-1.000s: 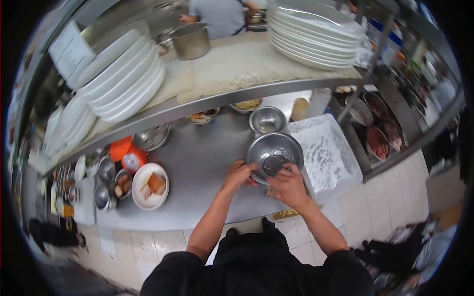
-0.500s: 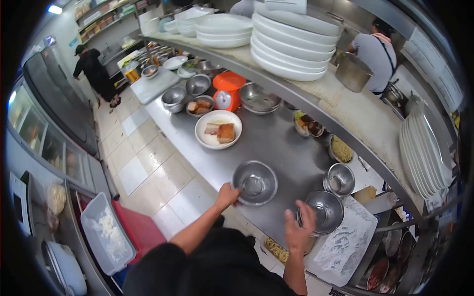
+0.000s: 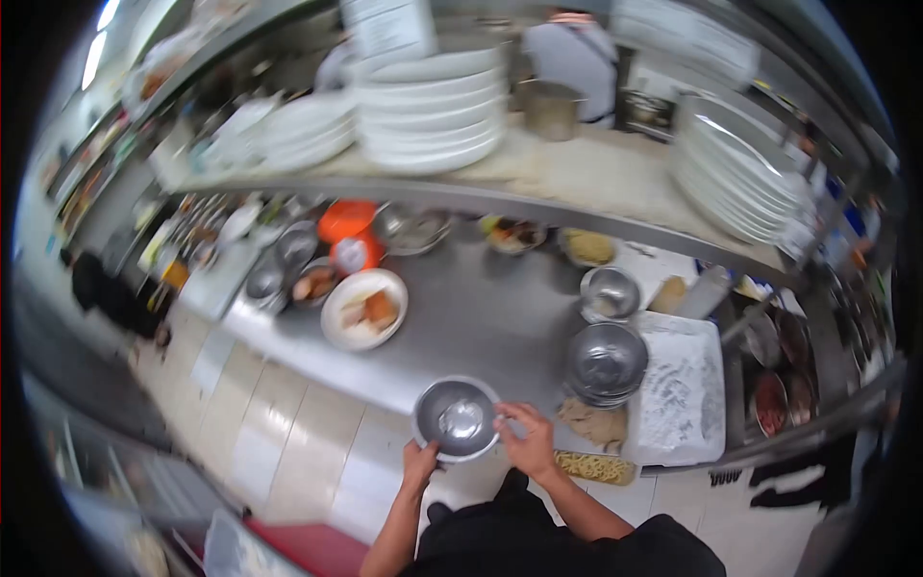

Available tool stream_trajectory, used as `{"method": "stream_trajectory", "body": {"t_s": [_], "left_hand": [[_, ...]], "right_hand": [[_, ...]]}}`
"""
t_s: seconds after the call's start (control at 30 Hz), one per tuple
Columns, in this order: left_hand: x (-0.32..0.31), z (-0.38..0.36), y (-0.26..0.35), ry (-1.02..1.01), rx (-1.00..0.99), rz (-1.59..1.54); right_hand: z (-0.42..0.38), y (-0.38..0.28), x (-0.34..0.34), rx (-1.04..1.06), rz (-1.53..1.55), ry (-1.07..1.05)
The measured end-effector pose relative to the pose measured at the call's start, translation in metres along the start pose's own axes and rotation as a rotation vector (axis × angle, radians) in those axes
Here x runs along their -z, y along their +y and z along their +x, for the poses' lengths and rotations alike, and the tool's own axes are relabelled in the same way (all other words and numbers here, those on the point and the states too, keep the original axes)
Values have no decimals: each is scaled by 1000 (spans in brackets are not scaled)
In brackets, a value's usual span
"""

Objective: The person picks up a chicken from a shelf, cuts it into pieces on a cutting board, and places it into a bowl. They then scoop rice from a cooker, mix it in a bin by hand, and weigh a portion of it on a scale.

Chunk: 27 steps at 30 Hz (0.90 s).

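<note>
Meat (image 3: 382,310), browned on one part and paler on another, lies in a round white dish (image 3: 338,333) left of centre in the frame, just below an orange kitchen scale (image 3: 346,220). A grey metal counter (image 3: 471,308) extends rightward from there.

At lower centre, the left hand (image 3: 419,464) has its thumb over the near-left rim of a deep, round, silver-coloured metal bowl (image 3: 457,415), with its fingers bent underneath and mostly hidden. The bowl overlaps the counter's front edge in this view. Its mouth faces up toward the camera; being round, it has no long axis, and no handle or spout shows. It should prove light, stiff and hard to break, though smooth enough to slip if wet; opposite sides of the rim seem the surest hold.

The right hand (image 3: 527,438) meets the right rim, thumb and forefinger close together; whether they pinch it or merely touch it, one cannot tell.

Farther right, stacked silver-coloured metal bowls (image 3: 608,361) stand beside a rectangular white plastic tray (image 3: 716,404) dusted with white powder (image 3: 676,375).
</note>
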<state>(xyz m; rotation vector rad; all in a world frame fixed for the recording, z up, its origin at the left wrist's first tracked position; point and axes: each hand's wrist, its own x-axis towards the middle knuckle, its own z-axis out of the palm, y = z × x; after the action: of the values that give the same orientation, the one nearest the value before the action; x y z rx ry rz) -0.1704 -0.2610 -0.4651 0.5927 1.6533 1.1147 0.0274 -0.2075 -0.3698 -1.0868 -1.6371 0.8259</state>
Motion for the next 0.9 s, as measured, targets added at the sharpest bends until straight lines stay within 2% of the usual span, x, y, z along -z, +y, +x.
{"method": "stream_trajectory", "body": {"t_s": [0.07,0.13,0.2,0.27,0.33,0.4,0.47,0.53,0.57,0.63,0.9], "left_hand": [[1,-10,12,-21,65,-69],[3,-9,16,-79,120,-126],[4,-14,27,-61,148,-140],[5,-13,27,-115,281,-192],[10,-5,15,-151,263,-186],[6,6,-1,-337,254,-278],[4,5,4,-380,243,-343],[3,10,-5,-378,223,-370],[3,10,-3,-394,213,-344],[3,7,1,-423,205,-308],[0,6,0,-358,237,-343]], "right_hand": [[-9,-6,-12,-19,35,-82],[-14,-19,-19,-60,79,-35],[-18,-21,-24,-68,81,-74],[-25,-20,-27,-88,74,-72],[-28,-19,-29,-125,70,-66],[-34,-12,-30,-114,9,-6],[-38,-12,-28,-138,23,-64],[-39,-13,-28,-112,-7,-57],[-37,-16,-26,-117,-23,11],[-36,-25,-22,-123,-8,-63],[-29,-9,-5,-127,10,-15]]}}
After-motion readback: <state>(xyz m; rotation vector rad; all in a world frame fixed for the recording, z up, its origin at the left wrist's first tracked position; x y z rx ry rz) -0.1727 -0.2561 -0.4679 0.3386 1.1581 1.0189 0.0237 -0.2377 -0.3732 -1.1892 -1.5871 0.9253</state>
